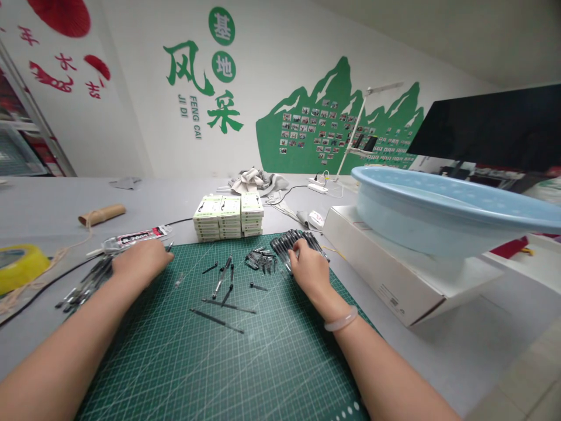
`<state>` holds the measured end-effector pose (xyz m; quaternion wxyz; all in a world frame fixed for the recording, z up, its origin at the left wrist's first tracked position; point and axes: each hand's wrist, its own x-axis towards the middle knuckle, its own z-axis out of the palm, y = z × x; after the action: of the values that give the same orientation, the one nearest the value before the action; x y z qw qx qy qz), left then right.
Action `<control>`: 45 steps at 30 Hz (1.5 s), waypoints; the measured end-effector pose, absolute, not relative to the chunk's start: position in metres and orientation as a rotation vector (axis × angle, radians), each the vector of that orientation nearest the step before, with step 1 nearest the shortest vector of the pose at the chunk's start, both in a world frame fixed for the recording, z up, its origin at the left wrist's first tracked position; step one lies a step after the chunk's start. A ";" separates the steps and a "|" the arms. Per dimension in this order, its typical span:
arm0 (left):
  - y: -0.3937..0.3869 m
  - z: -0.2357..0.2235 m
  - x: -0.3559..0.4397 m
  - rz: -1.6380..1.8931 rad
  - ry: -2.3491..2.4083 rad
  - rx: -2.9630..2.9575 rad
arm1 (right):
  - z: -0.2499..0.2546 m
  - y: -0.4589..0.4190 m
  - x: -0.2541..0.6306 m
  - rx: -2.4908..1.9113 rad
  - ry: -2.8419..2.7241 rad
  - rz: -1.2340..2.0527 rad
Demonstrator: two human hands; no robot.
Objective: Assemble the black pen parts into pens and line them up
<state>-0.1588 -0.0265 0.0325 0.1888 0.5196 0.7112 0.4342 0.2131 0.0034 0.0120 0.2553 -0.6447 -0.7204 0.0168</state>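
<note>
Pens: slim clear barrels with dark parts. One pile (90, 282) at left of frame, loosely lined up, partly off the mat; a tighter row (284, 241) right of center, near the mat's far edge. Between them, loose pen parts (224, 278): thin dark rods, short capped bits, plus a small heap of dark and clear pieces (262, 259).

Left hand (141, 262) curled over the pile, a dark tip poking out by its fingers; can't tell if it's gripping. Right hand (310, 266) has its fingers bunched at the row; can't tell if one is pinched.

Mat (219, 368) is green, flat, white grid. Stacked pale card boxes (228, 217) behind it, glossy blue plastic basin (394, 219) on a white carton (385, 275) at right, yellow tape roll (21, 268) cut off at left edge.

Left hand hides part of the pile; packet print (140, 235) too blurred to read fully.
</note>
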 end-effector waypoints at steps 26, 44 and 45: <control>-0.013 -0.019 -0.014 0.782 1.478 2.551 | -0.011 -0.004 0.182 -0.867 -1.305 1.546; -0.023 0.013 -0.020 1.399 1.356 1.433 | -0.008 -0.008 0.181 -0.962 -1.602 1.376; -0.023 0.015 -0.020 1.427 1.258 1.280 | -0.008 -0.009 0.181 -0.975 -1.632 1.342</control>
<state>-0.0204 -0.0225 0.0146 0.4117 0.5088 0.5001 0.5670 0.1807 -0.0090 -0.0077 0.3959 -0.3845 -0.6441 0.5297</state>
